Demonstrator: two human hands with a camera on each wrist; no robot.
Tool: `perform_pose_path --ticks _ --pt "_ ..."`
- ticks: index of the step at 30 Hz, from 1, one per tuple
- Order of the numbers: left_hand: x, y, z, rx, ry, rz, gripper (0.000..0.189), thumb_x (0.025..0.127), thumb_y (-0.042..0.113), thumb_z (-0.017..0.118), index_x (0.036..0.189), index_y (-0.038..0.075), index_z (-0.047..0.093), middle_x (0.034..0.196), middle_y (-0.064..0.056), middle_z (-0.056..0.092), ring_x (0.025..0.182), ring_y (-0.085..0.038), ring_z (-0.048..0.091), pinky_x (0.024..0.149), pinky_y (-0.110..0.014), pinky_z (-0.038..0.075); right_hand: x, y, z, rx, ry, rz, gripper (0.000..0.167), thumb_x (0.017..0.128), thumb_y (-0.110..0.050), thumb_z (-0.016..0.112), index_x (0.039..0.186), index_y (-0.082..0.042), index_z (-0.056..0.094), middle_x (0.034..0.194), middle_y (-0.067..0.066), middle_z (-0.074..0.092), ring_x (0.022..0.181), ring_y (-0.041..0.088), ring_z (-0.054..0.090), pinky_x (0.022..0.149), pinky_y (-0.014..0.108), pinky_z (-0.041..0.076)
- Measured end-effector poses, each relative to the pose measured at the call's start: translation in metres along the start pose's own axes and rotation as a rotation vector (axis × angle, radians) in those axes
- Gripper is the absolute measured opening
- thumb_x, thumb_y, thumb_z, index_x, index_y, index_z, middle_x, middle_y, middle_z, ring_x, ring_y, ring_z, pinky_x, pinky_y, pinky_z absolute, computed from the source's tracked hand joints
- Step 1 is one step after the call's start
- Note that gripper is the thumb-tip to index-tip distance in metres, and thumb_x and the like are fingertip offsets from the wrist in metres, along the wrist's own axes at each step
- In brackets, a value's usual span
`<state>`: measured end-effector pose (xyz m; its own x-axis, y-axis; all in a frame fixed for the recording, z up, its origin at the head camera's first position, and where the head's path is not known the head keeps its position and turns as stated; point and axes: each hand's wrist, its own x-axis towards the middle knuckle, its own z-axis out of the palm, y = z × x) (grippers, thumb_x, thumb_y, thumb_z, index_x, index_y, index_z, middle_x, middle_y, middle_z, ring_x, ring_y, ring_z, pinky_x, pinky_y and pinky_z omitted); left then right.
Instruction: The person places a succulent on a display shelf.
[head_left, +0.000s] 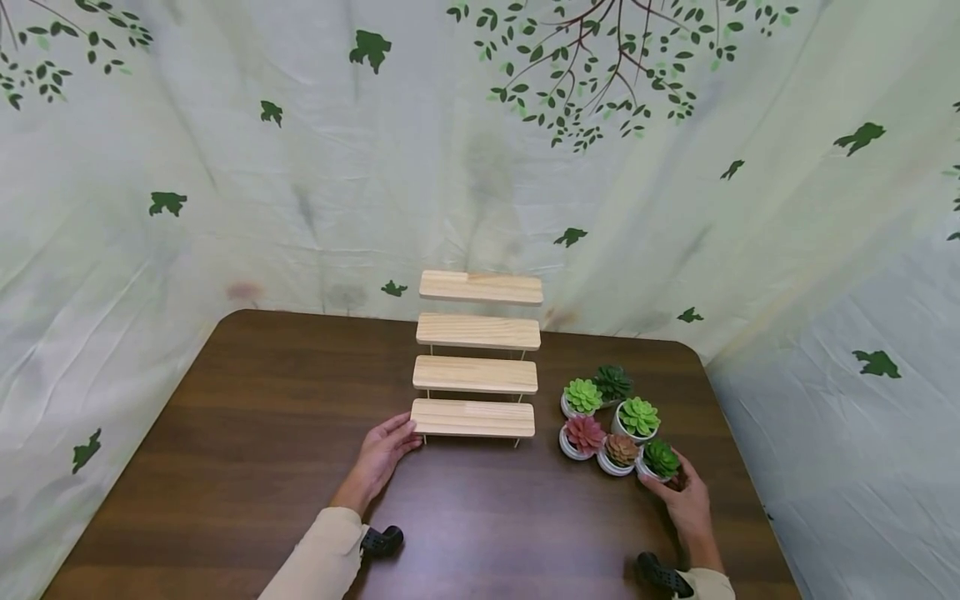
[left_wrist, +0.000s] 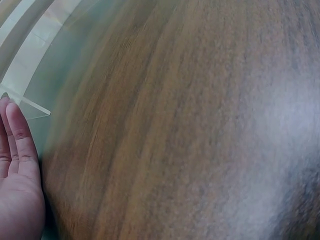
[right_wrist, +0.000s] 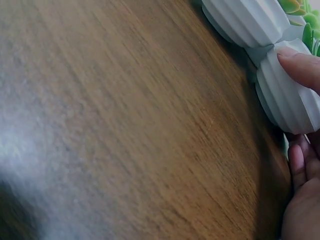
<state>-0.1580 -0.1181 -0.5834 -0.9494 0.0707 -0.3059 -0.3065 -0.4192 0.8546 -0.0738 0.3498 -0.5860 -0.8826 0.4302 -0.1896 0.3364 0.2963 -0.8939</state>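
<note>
A stepped wooden stand with several pale shelves [head_left: 473, 418] rises toward the back of the table. My left hand [head_left: 382, 457] is at the left end of its lowest shelf, fingertips right at the corner; the left wrist view shows the fingers [left_wrist: 22, 130] fairly straight, beside a thin clear-looking leg. At the right, my right hand [head_left: 688, 500] holds a dark green potted succulent [head_left: 662, 458], thumb on the near side and fingers round the far right. The right wrist view shows the thumb [right_wrist: 300, 67] against its ribbed white pot [right_wrist: 282, 90].
Several other potted succulents cluster beside the held one: a red one [head_left: 584, 435], a brownish one [head_left: 620, 451], light green ones [head_left: 639, 415] and a dark one [head_left: 612, 382] behind. The brown table [head_left: 300, 400] meets a leaf-patterned curtain [head_left: 315, 208] at its back edge.
</note>
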Motion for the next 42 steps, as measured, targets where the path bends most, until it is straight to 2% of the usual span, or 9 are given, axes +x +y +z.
perform_pose_path --ticks 10,19,20,23,26,27,31,42 --pt "0.001 -0.003 -0.002 -0.008 0.034 -0.012 0.020 0.095 -0.006 0.052 0.114 -0.012 0.052 0.083 -0.004 0.066 0.071 -0.012 0.065 0.071 -0.023 0.056 -0.003 0.000 0.002 0.013 0.055 -0.007 0.074 0.079 -0.006 0.079 0.142 -0.001 0.040 0.137 0.021 0.048 0.092 -0.009 0.045 0.074 0.003 0.039" --pt "0.001 -0.002 -0.001 -0.016 0.018 -0.029 0.013 0.095 -0.003 0.053 0.107 -0.008 0.055 0.079 -0.003 0.067 0.071 -0.012 0.066 0.071 -0.023 0.056 -0.004 -0.004 0.003 0.029 0.085 0.012 0.075 0.076 -0.006 0.081 0.140 -0.001 0.043 0.135 0.019 0.050 0.089 -0.012 0.046 0.073 0.003 0.040" --pt "0.001 -0.001 -0.001 -0.016 0.014 -0.030 0.012 0.095 -0.003 0.053 0.107 -0.008 0.055 0.079 -0.002 0.067 0.071 -0.012 0.066 0.071 -0.023 0.056 -0.004 -0.004 0.003 0.028 0.087 0.011 0.074 0.076 -0.007 0.081 0.139 -0.001 0.043 0.133 0.017 0.051 0.089 -0.011 0.047 0.073 0.004 0.041" --pt "0.001 -0.001 -0.001 -0.019 0.009 -0.031 0.013 0.095 -0.004 0.053 0.107 -0.008 0.055 0.080 -0.002 0.067 0.072 -0.012 0.066 0.071 -0.023 0.056 -0.004 -0.004 0.003 0.057 0.093 0.001 0.072 0.075 -0.006 0.082 0.137 0.000 0.046 0.116 -0.009 0.060 0.088 -0.012 0.050 0.073 0.005 0.043" --pt "0.001 -0.001 -0.001 -0.021 0.012 -0.031 0.013 0.095 -0.004 0.053 0.107 -0.009 0.055 0.080 -0.003 0.067 0.071 -0.012 0.066 0.071 -0.023 0.056 -0.005 -0.007 0.002 0.098 0.104 -0.013 0.070 0.074 -0.004 0.082 0.135 0.002 0.047 0.105 -0.019 0.057 0.089 -0.013 0.052 0.074 0.004 0.044" --pt "0.002 -0.001 -0.001 -0.022 0.011 -0.029 0.013 0.095 -0.004 0.053 0.107 -0.008 0.055 0.080 -0.003 0.067 0.071 -0.012 0.066 0.071 -0.023 0.056 -0.005 -0.008 0.002 0.110 0.106 -0.018 0.069 0.074 -0.003 0.081 0.134 0.003 0.047 0.105 -0.018 0.057 0.089 -0.015 0.051 0.075 0.003 0.044" --pt "0.001 -0.002 -0.001 -0.029 0.006 -0.025 0.009 0.095 -0.004 0.053 0.103 -0.006 0.057 0.080 -0.003 0.067 0.071 -0.012 0.066 0.071 -0.023 0.056 -0.008 -0.014 0.002 0.130 0.122 -0.029 0.068 0.074 0.000 0.080 0.133 0.005 0.047 0.116 0.002 0.057 0.089 -0.016 0.052 0.076 0.003 0.045" --pt "-0.001 0.000 0.000 -0.053 0.015 -0.028 0.009 0.094 -0.006 0.053 0.095 0.000 0.059 0.078 -0.003 0.067 0.069 -0.013 0.065 0.070 -0.024 0.056 -0.014 -0.036 -0.005 0.101 0.162 -0.033 0.065 0.076 0.004 0.076 0.134 0.005 0.047 0.124 0.016 0.052 0.084 -0.021 0.048 0.075 0.001 0.042"
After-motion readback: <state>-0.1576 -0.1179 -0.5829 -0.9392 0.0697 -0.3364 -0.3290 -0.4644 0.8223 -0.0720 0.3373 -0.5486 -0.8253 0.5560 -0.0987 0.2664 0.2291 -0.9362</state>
